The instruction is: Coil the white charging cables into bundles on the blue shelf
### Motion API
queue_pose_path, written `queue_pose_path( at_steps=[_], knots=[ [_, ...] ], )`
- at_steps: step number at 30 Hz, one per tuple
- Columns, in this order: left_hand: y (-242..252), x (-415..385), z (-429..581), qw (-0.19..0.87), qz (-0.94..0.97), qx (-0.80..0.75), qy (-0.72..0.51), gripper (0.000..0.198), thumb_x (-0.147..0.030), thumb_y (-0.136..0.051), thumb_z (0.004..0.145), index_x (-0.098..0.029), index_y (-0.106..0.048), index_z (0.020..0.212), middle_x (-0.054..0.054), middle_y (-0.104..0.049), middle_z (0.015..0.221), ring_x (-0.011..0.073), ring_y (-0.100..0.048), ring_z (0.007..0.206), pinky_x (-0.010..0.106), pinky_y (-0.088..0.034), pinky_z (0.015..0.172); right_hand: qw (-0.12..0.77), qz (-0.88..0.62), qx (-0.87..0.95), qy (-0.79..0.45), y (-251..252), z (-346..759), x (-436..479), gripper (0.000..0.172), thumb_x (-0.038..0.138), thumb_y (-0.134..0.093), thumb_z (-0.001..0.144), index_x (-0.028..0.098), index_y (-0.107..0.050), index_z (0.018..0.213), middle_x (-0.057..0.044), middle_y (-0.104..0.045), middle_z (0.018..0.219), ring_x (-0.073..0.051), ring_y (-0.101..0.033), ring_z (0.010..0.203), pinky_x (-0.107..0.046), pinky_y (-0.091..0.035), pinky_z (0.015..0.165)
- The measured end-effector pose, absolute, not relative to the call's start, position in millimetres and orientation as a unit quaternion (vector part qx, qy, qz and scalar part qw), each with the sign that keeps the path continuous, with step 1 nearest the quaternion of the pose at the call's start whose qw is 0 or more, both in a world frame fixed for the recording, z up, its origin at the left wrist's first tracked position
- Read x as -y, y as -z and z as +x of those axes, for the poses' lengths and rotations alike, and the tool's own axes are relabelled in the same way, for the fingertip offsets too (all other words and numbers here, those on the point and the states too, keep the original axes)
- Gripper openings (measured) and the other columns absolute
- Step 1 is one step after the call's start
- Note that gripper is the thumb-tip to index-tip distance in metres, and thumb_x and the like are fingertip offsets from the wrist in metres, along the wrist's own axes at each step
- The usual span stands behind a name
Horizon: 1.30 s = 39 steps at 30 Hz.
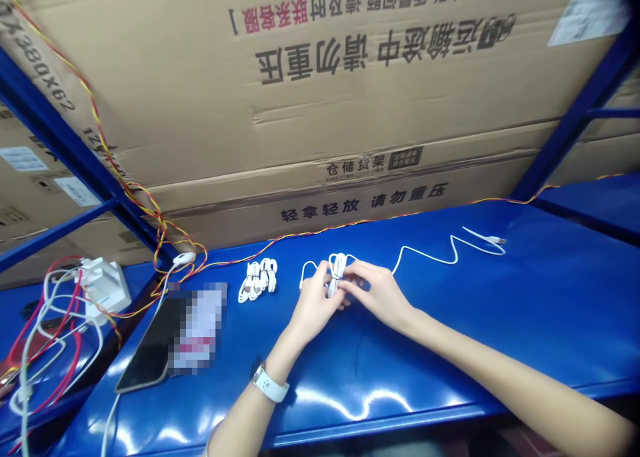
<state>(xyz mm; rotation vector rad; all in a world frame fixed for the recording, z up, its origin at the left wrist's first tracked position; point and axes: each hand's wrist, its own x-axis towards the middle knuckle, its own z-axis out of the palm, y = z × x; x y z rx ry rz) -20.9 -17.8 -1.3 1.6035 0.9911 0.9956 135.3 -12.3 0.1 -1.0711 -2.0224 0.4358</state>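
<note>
A folded bundle of white cable (339, 268) stands upright between my hands, with a thin dark tie (337, 278) across its middle. My left hand (315, 304) grips the bundle from the left, thumb and fingers closed round its lower part. From the right, my right hand (377, 294) pinches at the tied middle; its fingertips partly hide the tie. A loose white cable (425, 254) zigzags away from behind my right hand to a plug (497, 241). Whether it belongs to the bundle I cannot tell. Several tied white cable bundles (258, 279) lie left of my hands.
A dark phone (150, 344) with a cord lies on the blue shelf (400, 384) at left, beside a blurred-out patch. Farther left are a white power strip (106, 290) and tangled cords. A red-yellow wire (300, 234) runs along the cardboard boxes (350, 124) behind.
</note>
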Motion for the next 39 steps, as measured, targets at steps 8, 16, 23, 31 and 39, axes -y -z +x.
queue_pose_path(
  at_steps=[8, 16, 23, 31, 39],
  knots=[
    [2.8, 16.3, -21.8, 0.509, 0.633, -0.425, -0.399, 0.022, -0.027, -0.056, 0.077, -0.024, -0.041, 0.093, 0.0, -0.062, 0.084, 0.0141, -0.065, 0.056, 0.026, -0.054, 0.05, 0.362, -0.393, 0.836, -0.124, 0.5, 140.0, 10.8, 0.02, 0.022, -0.043, 0.09, 0.02, -0.058, 0.077, -0.005, -0.062, 0.076, -0.016, -0.055, 0.069, -0.027, -0.041, 0.065],
    [10.6, 14.7, -24.1, 0.389, 0.683, -0.482, -0.386, 0.018, -0.016, -0.048, 0.076, -0.023, -0.046, 0.093, -0.001, -0.06, 0.067, 0.0149, -0.061, 0.049, 0.023, -0.047, 0.046, 0.343, -0.394, 0.844, -0.124, 4.2, 135.3, 12.9, 0.011, 0.017, -0.047, 0.081, 0.019, -0.053, 0.072, -0.001, -0.055, 0.068, -0.013, -0.049, 0.061, -0.025, -0.038, 0.058],
    [9.5, 1.4, -35.2, 0.501, 0.554, -0.514, -0.423, 0.016, -0.022, -0.049, 0.076, -0.022, -0.037, 0.088, -0.004, -0.051, 0.064, 0.0147, -0.059, 0.043, 0.024, -0.045, 0.04, 0.334, -0.402, 0.823, -0.222, -7.5, 131.7, 21.3, 0.013, 0.01, -0.046, 0.071, 0.019, -0.045, 0.062, 0.003, -0.048, 0.058, -0.01, -0.043, 0.053, -0.022, -0.033, 0.052],
    [-9.8, 5.3, -41.6, 0.706, 0.454, -0.316, -0.444, 0.025, -0.022, -0.06, 0.071, -0.016, -0.053, 0.094, -0.001, -0.054, 0.075, 0.0056, -0.048, 0.05, 0.021, -0.04, 0.048, 0.372, -0.423, 0.757, -0.331, -9.3, 148.2, 3.9, 0.009, 0.018, -0.048, 0.075, 0.019, -0.05, 0.067, 0.002, -0.054, 0.061, -0.011, -0.051, 0.056, -0.024, -0.042, 0.056],
    [-10.5, 5.8, -42.1, 0.726, 0.456, -0.285, -0.429, 0.023, -0.032, -0.064, 0.076, -0.013, -0.054, 0.081, 0.001, -0.052, 0.075, 0.0012, -0.035, 0.044, 0.019, -0.024, 0.042, 0.407, -0.392, 0.594, -0.573, -14.9, 152.4, -1.5, 0.019, 0.033, -0.064, 0.072, 0.016, -0.055, 0.068, -0.003, -0.064, 0.069, -0.015, -0.063, 0.061, -0.029, -0.05, 0.061]
  ],
)
